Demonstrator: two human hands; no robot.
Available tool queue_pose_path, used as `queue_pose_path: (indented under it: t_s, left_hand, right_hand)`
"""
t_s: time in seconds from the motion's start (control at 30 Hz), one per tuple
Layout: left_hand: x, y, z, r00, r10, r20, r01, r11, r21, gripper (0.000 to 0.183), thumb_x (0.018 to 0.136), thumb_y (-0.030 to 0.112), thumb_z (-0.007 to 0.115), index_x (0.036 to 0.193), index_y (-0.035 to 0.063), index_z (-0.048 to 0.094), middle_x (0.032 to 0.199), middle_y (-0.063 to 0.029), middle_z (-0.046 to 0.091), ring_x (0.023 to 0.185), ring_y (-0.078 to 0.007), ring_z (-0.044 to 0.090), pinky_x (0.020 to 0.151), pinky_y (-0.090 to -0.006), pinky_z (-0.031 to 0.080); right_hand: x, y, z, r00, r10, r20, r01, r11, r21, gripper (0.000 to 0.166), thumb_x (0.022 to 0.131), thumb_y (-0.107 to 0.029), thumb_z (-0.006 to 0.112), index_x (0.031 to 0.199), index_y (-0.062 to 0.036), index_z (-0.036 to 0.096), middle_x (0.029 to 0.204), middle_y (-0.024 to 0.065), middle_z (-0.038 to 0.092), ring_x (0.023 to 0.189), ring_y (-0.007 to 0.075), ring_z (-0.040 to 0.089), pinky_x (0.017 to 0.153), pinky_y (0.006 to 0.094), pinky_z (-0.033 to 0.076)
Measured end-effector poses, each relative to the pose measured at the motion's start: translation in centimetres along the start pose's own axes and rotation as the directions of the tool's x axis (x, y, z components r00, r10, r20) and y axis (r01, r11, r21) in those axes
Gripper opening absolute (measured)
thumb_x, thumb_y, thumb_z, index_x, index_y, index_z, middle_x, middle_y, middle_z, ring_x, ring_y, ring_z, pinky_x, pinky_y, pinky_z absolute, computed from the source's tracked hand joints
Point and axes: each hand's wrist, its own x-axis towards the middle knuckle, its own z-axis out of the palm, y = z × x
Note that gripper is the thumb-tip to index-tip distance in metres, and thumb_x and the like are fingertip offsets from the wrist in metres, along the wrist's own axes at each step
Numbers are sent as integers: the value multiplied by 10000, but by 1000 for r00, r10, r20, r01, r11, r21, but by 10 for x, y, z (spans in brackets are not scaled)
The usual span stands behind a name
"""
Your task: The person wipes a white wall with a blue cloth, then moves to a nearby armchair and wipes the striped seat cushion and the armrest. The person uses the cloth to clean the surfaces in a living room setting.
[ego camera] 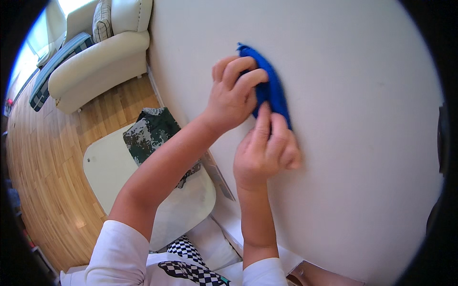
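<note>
A blue cloth (273,84) lies folded against the pale wall (350,125), reaching up and to the left from my hands. My left hand (236,89) grips its upper and middle part with bent fingers. Just below and to the right, my right hand (268,146) pinches the cloth's lower part between thumb and fingers. The fingertips of both hands are partly hidden by the cloth.
Below my left arm is a white table (118,168) with a camouflage-patterned cloth item (152,136) on it, close to the wall. A cream sofa (103,68) with cushions stands at the upper left on the wooden floor (46,171).
</note>
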Motion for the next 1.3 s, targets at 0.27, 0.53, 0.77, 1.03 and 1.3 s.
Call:
queue_pose_path:
  t_s: [0.27, 0.53, 0.77, 1.03, 1.3]
  left_hand:
    - [-147, -34, -14, 923, -347, 165, 336, 938, 89, 352, 698, -38, 570, 1028, 73, 519, 1089, -143, 482, 1015, -352, 451, 891, -435, 354]
    - [-44, -33, -10, 985, -172, 23, 171, 984, 39, 364, 726, -12, 591, 1067, 100, 534, 1092, -113, 490, 1022, -325, 458, 892, -418, 351]
    - [-132, -67, -13, 951, -297, 87, 287, 951, 112, 327, 744, -16, 573, 1052, 77, 513, 1086, -149, 482, 992, -356, 453, 892, -435, 363]
    - [-180, -56, -16, 902, -399, 164, 392, 917, 71, 346, 759, -12, 560, 1089, 61, 484, 1097, -175, 474, 996, -385, 446, 907, -442, 376]
    - [-90, -33, 2, 953, -300, -46, 292, 948, -128, 291, 788, -14, 552, 1062, 51, 480, 1105, -171, 481, 1014, -327, 458, 922, -388, 366]
  right_hand:
    - [-115, -34, 39, 932, -188, 311, 162, 981, 107, 248, 820, -154, 548, 1040, -110, 653, 988, -45, 587, 836, 113, 511, 736, 308, 301]
    - [-31, -28, 32, 997, -36, 65, 29, 994, 107, 194, 825, -80, 608, 1003, -115, 677, 973, -31, 605, 827, 150, 526, 711, 316, 291]
    - [-97, -47, 55, 942, -199, 272, 171, 977, 125, 260, 827, -142, 543, 1059, -102, 653, 1016, -36, 603, 850, 110, 527, 718, 291, 319]
    - [-142, -43, 52, 900, -247, 358, 173, 959, 226, 241, 842, -147, 526, 1023, -67, 664, 986, -17, 605, 819, 99, 514, 692, 271, 290]
    - [-70, -22, 29, 992, -79, 102, 68, 992, 106, 156, 804, -105, 648, 945, -135, 708, 932, -48, 633, 816, 130, 532, 725, 297, 285]
